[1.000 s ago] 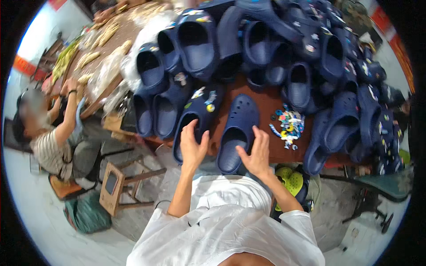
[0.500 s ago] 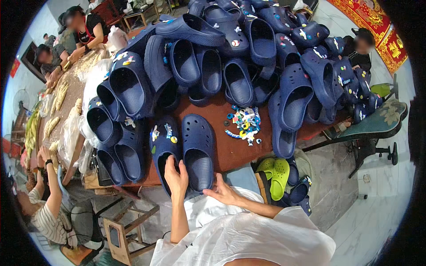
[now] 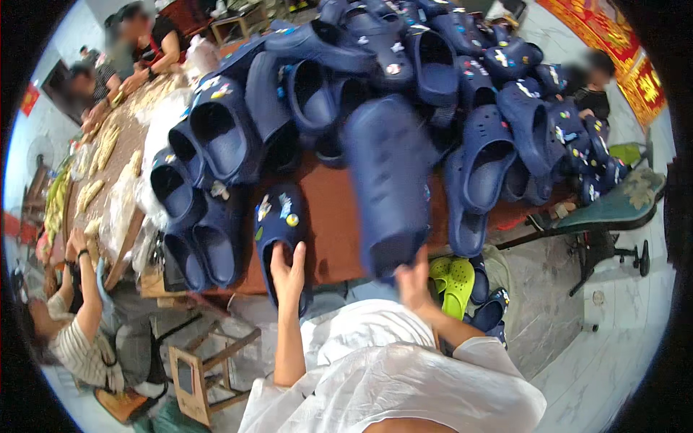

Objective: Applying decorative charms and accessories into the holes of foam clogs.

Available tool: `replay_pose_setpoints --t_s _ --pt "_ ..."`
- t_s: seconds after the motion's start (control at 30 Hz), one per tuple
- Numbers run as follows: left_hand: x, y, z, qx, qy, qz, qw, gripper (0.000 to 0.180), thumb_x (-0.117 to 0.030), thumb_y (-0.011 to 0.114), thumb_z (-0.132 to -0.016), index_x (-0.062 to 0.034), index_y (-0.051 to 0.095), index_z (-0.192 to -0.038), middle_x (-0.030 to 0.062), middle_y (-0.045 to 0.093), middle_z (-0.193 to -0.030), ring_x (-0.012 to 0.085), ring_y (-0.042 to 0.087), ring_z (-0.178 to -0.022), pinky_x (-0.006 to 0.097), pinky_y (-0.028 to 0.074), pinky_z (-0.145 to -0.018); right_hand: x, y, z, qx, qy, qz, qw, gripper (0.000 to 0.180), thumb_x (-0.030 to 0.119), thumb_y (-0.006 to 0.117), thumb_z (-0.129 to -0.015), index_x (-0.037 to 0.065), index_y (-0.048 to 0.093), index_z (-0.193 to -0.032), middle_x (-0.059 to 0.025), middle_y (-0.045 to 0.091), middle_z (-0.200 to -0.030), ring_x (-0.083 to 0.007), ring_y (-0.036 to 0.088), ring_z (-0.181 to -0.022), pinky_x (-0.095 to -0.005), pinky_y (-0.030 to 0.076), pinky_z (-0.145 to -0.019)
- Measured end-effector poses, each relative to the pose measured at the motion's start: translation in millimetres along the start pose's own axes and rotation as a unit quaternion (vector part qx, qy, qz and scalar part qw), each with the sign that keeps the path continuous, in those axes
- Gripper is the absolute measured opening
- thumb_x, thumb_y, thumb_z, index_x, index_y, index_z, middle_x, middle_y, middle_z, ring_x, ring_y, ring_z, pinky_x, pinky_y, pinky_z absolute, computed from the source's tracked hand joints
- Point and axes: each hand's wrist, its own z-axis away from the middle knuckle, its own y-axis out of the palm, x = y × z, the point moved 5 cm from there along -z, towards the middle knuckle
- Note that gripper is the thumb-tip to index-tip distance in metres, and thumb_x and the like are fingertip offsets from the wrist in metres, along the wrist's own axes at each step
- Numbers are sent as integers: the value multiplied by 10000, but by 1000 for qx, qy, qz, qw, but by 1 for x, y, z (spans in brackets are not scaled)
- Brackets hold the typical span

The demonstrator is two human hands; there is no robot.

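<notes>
A person in a white top, seen from above, works at a reddish-brown tabletop (image 3: 328, 209) with both bare hands. The right hand (image 3: 413, 289), blurred, grips the heel end of a plain navy-blue clog (image 3: 386, 166) of moulded foam, its upper dotted with round holes. This clog, also blurred, is held above the tabletop, toe pointing far, in front of the heap. To its left, a second navy-blue clog, decorated with small colourful charms (image 3: 280, 216), rests on the near edge, toe also pointing far. The left hand (image 3: 287, 278) touches it, fingers dipping into its opening and thumb by the right rim; how firmly it holds cannot be told. Beyond, a tall heap of navy-blue clogs (image 3: 393, 58), many with charms, spreads across the far side and down both sides. Near right, below the tabletop, sit bright lime-green clogs (image 3: 458, 289). Near left stands a wooden stool (image 3: 189, 382); beside it sits a person in a striped shirt (image 3: 83, 353). Far left, pale yellow ears resembling corn (image 3: 107, 148) lie by clear plastic bags (image 3: 126, 216).
</notes>
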Motion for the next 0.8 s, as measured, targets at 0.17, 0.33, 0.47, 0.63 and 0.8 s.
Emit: replay_pose_setpoints --t_s 0.17,0.33,0.47,0.63,0.8 --pt "11 12 -11 -26 -75 185 980 362 -204 656 -941 47 590 -1192 90 632 -1123 158 564 -1029 294 429 -921 83 -76 -102 -288 -19 9 957 727 295 540 -982 -42 176 -1513 -179 359 -1471 -248 448 -1256 -375 359 -1074" --pt "19 12 -8 -32 -107 231 967 411 -217 652 -942 67 567 -1227 97 611 -1203 152 542 -1105 269 393 -975 132 -99 -183 -309 -43 -95 945 528 398 617 -949 52 400 -1284 -85 553 -1033 -151 562 -765 -309 514 -651" --pt "17 16 -4 -11 -113 251 961 424 -231 648 -945 52 558 -1248 92 607 -1203 160 548 -1108 282 394 -982 129 -103 -198 -265 2 -140 954 444 412 614 -958 47 499 -1182 -62 540 -960 -158 562 -755 -309 513 -688" --pt "11 31 14 36 -137 227 964 427 -233 659 -939 57 563 -1237 96 628 -1156 146 563 -1062 281 416 -952 122 -113 -209 -269 -45 -292 917 292 298 650 -957 44 556 -1065 -61 561 -962 -176 577 -866 -355 518 -854" --pt "8 40 22 96 -92 142 981 442 -236 667 -929 75 548 -1219 148 643 -1136 186 605 -1037 303 457 -909 120 -105 -207 -252 -95 -260 928 351 156 632 -962 -44 466 -1199 -105 563 -1020 -224 598 -986 -393 520 -945"
